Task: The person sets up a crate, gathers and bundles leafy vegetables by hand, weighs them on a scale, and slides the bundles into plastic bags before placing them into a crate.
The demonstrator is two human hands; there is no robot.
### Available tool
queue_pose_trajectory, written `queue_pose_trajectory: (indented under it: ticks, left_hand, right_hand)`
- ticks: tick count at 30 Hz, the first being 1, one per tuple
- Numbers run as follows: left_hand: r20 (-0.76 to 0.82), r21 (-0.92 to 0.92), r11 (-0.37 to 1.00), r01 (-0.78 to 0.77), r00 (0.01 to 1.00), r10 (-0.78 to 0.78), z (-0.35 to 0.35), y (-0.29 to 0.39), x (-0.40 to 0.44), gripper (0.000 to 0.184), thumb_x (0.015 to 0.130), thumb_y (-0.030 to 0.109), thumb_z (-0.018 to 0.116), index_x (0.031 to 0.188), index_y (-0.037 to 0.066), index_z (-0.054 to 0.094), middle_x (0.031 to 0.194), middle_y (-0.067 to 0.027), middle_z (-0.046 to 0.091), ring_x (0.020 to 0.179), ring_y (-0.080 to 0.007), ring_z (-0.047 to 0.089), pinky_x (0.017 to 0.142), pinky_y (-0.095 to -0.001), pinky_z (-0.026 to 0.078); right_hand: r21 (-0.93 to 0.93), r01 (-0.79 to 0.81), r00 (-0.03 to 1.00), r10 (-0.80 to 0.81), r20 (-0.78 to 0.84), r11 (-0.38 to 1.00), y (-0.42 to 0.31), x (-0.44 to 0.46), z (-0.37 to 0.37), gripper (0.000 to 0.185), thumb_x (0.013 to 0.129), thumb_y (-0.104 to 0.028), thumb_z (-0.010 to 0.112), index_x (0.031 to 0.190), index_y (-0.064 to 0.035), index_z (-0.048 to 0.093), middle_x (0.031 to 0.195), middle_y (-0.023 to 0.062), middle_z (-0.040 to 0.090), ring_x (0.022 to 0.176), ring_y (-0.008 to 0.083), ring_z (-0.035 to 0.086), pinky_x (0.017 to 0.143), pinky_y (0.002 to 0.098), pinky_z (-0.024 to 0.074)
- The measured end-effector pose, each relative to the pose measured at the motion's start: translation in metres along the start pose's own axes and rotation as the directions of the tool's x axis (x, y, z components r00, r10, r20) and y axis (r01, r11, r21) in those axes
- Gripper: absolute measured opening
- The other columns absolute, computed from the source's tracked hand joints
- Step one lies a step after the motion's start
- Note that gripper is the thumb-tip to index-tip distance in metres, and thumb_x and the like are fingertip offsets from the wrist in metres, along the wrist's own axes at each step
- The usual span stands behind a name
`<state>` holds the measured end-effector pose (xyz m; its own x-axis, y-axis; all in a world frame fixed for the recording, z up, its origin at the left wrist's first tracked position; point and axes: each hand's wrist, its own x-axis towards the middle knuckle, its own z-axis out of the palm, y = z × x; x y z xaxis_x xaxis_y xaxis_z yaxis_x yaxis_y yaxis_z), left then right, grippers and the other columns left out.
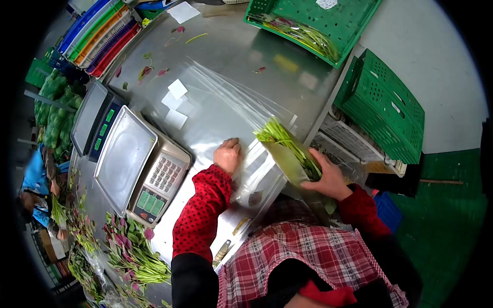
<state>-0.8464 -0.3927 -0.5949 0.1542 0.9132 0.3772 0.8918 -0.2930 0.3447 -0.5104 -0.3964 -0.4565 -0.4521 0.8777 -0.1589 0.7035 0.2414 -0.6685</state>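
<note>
My right hand [328,177] is wrapped round a bundle of green stems [285,138] in a clear plastic bag, near the table's front edge. The cut stem ends point up and left; the leafy end is partly hidden below the hand. My left hand [227,155] rests on the metal table with its fingers curled, beside flat clear plastic bags [226,95]. What it holds, if anything, is hidden. White paper squares [176,119] lie beyond it, and a scale [162,172] stands to its left.
A green crate [354,25] with bagged greens is at the top; stacked green crates [385,102] stand right. Loose leafy greens [136,251] lie lower left, near a knife [222,250]. Coloured baskets [102,38] are upper left. Another person [35,179] is at the far left.
</note>
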Motion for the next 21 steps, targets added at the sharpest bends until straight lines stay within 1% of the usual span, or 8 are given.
queue_pose_trajectory:
  ticks: [3, 5, 12, 14, 15, 18, 20, 21]
  left_hand:
    - [-0.100, 0.016, 0.999, 0.030, 0.995, -0.028, 0.006, 0.001, 0.001, 0.015, 0.075, 0.007, 0.067, 0.089, 0.002, 0.068, 0.104, -0.0105, 0.069, 0.089, -0.0277, 0.067, 0.075, -0.0369, 0.056]
    - [-0.252, -0.079, 0.979, 0.186, 0.947, -0.200, 0.000, 0.018, 0.007, 0.013, 0.072, 0.004, 0.064, 0.085, 0.001, 0.067, 0.107, -0.0105, 0.067, 0.095, -0.0291, 0.065, 0.076, -0.0379, 0.056]
    - [-0.174, -0.030, 0.989, 0.142, 0.974, -0.145, 0.010, -0.020, 0.013, 0.016, 0.077, 0.008, 0.065, 0.091, 0.002, 0.068, 0.110, -0.0118, 0.068, 0.088, -0.0309, 0.067, 0.074, -0.0379, 0.055]
    - [-0.027, -0.482, 0.768, 0.422, 0.869, -0.495, -0.022, -0.005, 0.019, 0.016, 0.083, 0.014, 0.065, 0.093, 0.003, 0.068, 0.102, -0.0126, 0.070, 0.082, -0.0305, 0.068, 0.073, -0.0363, 0.055]
    - [-0.043, -0.501, 0.747, 0.436, 0.850, -0.525, -0.040, 0.005, 0.021, 0.017, 0.086, 0.019, 0.064, 0.094, 0.004, 0.068, 0.093, -0.0140, 0.071, 0.077, -0.0293, 0.069, 0.070, -0.0358, 0.054]
    - [0.059, -0.458, 0.728, 0.511, 0.834, -0.548, -0.082, 0.021, 0.027, 0.019, 0.087, 0.020, 0.064, 0.094, 0.003, 0.068, 0.092, -0.0155, 0.070, 0.078, -0.0269, 0.070, 0.068, -0.0364, 0.053]
    - [0.000, -0.475, 0.725, 0.499, 0.824, -0.567, -0.088, 0.028, 0.028, 0.016, 0.086, 0.019, 0.065, 0.093, 0.004, 0.067, 0.087, -0.0152, 0.070, 0.075, -0.0281, 0.069, 0.065, -0.0385, 0.052]
    - [-0.152, -0.371, 0.835, 0.406, 0.861, -0.486, -0.089, 0.034, 0.029, 0.014, 0.086, 0.018, 0.065, 0.092, 0.005, 0.067, 0.084, -0.0144, 0.069, 0.073, -0.0293, 0.068, 0.064, -0.0396, 0.052]
  right_hand:
    - [-0.034, -0.028, 0.998, 0.030, 0.055, 0.999, -0.010, 0.002, -0.003, 0.095, 0.064, -0.042, 0.080, 0.143, -0.0131, 0.036, 0.126, 0.0191, 0.054, 0.107, 0.0385, 0.059, 0.087, 0.0439, 0.0492]
    - [-0.050, -0.031, 0.997, 0.034, 0.074, 0.998, -0.012, 0.004, -0.002, 0.095, 0.063, -0.043, 0.079, 0.143, -0.0128, 0.036, 0.125, 0.0195, 0.054, 0.105, 0.0390, 0.059, 0.086, 0.0445, 0.0495]
    - [-0.092, 0.128, 0.989, -0.120, 0.091, 0.987, -0.021, 0.009, 0.015, 0.099, 0.063, -0.047, 0.079, 0.145, -0.0135, 0.034, 0.120, 0.0216, 0.054, 0.097, 0.0412, 0.062, 0.082, 0.0459, 0.0506]
    - [-0.144, 0.105, 0.988, -0.087, 0.126, 0.984, -0.033, 0.009, 0.019, 0.099, 0.063, -0.048, 0.079, 0.145, -0.0145, 0.034, 0.119, 0.0214, 0.054, 0.097, 0.0415, 0.062, 0.081, 0.0463, 0.0506]
    - [-0.147, 0.099, 0.988, -0.080, 0.131, 0.984, -0.037, 0.010, 0.020, 0.099, 0.063, -0.048, 0.079, 0.145, -0.0149, 0.034, 0.119, 0.0212, 0.053, 0.097, 0.0415, 0.062, 0.081, 0.0468, 0.0503]
    - [-0.131, 0.061, 0.985, -0.039, 0.170, 0.989, -0.040, 0.014, 0.019, 0.100, 0.063, -0.048, 0.079, 0.146, -0.0152, 0.033, 0.124, 0.0216, 0.051, 0.100, 0.0419, 0.061, 0.084, 0.0479, 0.0496]
    - [-0.073, 0.096, 0.990, -0.087, 0.111, 0.993, -0.032, 0.020, 0.020, 0.101, 0.062, -0.048, 0.078, 0.146, -0.0156, 0.033, 0.129, 0.0222, 0.048, 0.102, 0.0431, 0.060, 0.087, 0.0477, 0.0493]
    - [-0.121, 0.058, 0.984, -0.036, 0.174, 0.991, -0.037, 0.021, 0.019, 0.103, 0.062, -0.048, 0.079, 0.147, -0.0153, 0.031, 0.138, 0.0217, 0.043, 0.108, 0.0428, 0.059, 0.091, 0.0470, 0.0481]
